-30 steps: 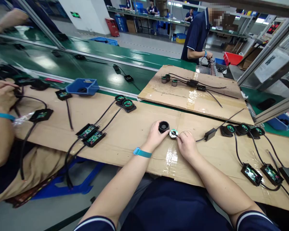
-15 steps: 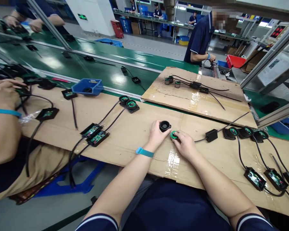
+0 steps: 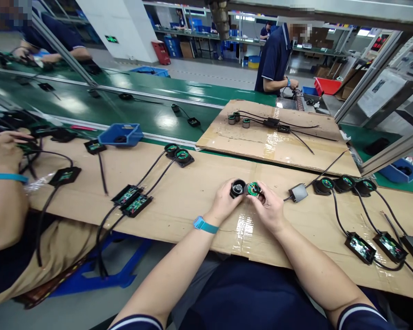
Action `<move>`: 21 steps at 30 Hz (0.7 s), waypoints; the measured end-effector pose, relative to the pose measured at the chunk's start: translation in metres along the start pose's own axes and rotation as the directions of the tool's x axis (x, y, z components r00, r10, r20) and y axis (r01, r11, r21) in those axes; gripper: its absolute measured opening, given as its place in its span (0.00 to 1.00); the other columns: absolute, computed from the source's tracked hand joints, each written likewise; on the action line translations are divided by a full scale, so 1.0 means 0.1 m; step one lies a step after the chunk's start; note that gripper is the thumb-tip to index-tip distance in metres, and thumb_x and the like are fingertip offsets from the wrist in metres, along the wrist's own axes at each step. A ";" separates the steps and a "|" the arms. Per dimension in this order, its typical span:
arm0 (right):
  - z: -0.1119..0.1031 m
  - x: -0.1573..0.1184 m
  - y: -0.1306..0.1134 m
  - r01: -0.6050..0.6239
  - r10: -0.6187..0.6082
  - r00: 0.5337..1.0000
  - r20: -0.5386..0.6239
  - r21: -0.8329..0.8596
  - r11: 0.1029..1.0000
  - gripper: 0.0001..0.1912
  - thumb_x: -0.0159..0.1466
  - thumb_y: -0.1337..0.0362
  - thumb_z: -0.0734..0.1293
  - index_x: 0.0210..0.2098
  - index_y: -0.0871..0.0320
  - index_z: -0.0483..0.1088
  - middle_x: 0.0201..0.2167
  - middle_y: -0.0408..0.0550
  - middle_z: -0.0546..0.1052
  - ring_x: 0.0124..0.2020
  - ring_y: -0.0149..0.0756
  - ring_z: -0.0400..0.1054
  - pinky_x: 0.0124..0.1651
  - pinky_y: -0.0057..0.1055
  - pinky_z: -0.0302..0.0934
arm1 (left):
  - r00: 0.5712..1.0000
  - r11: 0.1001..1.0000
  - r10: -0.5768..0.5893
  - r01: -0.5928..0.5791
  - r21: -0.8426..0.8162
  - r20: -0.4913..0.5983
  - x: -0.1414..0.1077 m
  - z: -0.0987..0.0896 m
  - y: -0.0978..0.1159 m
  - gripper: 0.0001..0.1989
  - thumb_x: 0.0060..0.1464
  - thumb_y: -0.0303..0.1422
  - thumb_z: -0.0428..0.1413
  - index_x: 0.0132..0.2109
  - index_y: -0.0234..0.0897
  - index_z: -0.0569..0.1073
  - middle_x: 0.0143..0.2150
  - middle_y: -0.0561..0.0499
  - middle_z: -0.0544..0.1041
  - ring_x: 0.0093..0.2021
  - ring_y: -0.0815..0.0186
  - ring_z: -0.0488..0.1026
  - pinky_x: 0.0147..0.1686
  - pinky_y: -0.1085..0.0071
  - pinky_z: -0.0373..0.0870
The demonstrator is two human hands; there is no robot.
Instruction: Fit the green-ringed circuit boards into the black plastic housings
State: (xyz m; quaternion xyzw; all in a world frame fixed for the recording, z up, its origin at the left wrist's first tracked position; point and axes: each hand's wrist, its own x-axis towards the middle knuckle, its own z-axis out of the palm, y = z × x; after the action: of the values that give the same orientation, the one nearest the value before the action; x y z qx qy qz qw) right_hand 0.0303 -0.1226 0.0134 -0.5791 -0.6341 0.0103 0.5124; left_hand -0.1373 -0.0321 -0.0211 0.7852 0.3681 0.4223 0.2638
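Observation:
Just ahead of me, my left hand [image 3: 226, 198] is closed round a black round housing [image 3: 238, 188] whose open mouth faces up toward me. My right hand [image 3: 269, 208] grips a small round part with a green circuit board [image 3: 253, 188] on its face, held close beside the housing; I cannot tell whether the two touch. Thin coloured wires show on the board. Right of my right hand lies a dark rectangular box [image 3: 298, 193], with cables at both ends. My fingers hide the undersides of both held parts.
At right stand several black housings [image 3: 324, 185] cabled to open circuit boxes [image 3: 360, 247]. Two similar assemblies [image 3: 136, 205] lie at left, near a blue bin [image 3: 121, 134]. A raised cardboard sheet [image 3: 227, 133] carries more parts. A co-worker's hand [image 3: 7, 149] is at far left.
My right hand has raised the green-board part and tilted its face toward me, close to the housing. The housing has tipped slightly. The whole view has shifted a little.

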 end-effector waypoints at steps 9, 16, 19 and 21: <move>0.11 -0.02 0.02 0.031 -0.027 0.995 0.096 -0.039 0.999 0.23 0.67 0.60 0.68 0.61 0.57 0.70 0.55 0.55 0.77 0.54 0.44 0.74 0.59 0.41 0.70 | 0.980 0.981 0.195 -0.194 -0.028 0.049 -0.05 0.11 0.16 0.26 0.56 0.27 0.60 0.61 0.38 0.67 0.57 0.41 0.75 0.58 0.56 0.72 0.61 0.54 0.71; 0.12 -0.03 0.06 0.046 -0.035 0.990 0.138 -0.076 0.996 0.19 0.66 0.63 0.69 0.56 0.59 0.73 0.53 0.58 0.78 0.51 0.45 0.76 0.57 0.42 0.71 | 0.987 0.988 0.145 -0.140 -0.068 0.074 -0.03 0.10 0.13 0.26 0.54 0.26 0.61 0.59 0.38 0.68 0.55 0.43 0.76 0.57 0.57 0.73 0.60 0.55 0.71; 0.10 -0.01 0.02 0.029 -0.021 0.987 0.158 -0.050 0.998 0.19 0.66 0.63 0.69 0.56 0.58 0.73 0.52 0.56 0.79 0.50 0.43 0.76 0.56 0.40 0.71 | 0.988 0.989 0.126 -0.118 -0.092 0.086 -0.03 0.10 0.14 0.25 0.52 0.26 0.62 0.58 0.39 0.69 0.54 0.44 0.76 0.55 0.58 0.74 0.59 0.56 0.72; 0.10 0.00 -0.02 0.002 0.008 0.986 0.168 -0.059 0.998 0.19 0.67 0.62 0.69 0.56 0.58 0.73 0.51 0.56 0.79 0.49 0.43 0.76 0.56 0.40 0.71 | 0.989 0.989 0.119 -0.111 -0.093 0.088 -0.04 0.11 0.14 0.25 0.51 0.25 0.62 0.57 0.39 0.69 0.53 0.44 0.77 0.54 0.58 0.74 0.58 0.56 0.73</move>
State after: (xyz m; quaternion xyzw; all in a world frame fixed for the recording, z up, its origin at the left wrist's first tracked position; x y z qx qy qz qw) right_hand 0.0225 -0.1174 0.0103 -0.5919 -0.6743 0.0409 0.4396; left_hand -0.1245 -0.0443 -0.0184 0.8117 0.2904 0.4153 0.2904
